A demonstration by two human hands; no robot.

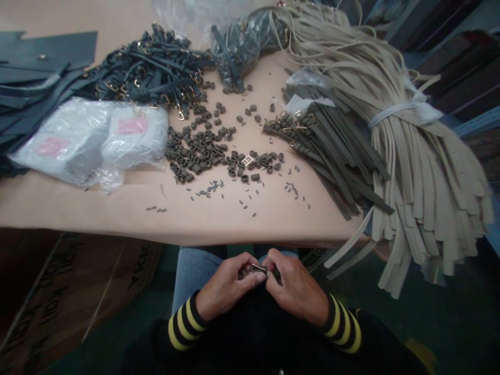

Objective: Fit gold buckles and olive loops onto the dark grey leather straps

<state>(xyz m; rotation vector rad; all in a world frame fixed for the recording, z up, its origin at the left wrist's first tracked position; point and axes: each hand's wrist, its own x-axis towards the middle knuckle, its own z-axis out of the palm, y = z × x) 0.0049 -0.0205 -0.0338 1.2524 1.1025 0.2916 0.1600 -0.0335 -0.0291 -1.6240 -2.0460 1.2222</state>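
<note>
Left hand (228,285) and right hand (295,286) pinch a small metal buckle (258,269) over the lap, below the table (78,211) edge. Plenty of loose olive loops (195,153) remain out; buckled olive straps (328,151) lie piled beside them, beige straps (425,172) bundled further right.

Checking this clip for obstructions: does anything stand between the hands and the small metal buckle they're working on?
Nothing visible does. The left hand and right hand are both directly on the metal buckle, held over the lap, well off the table edge.
</note>
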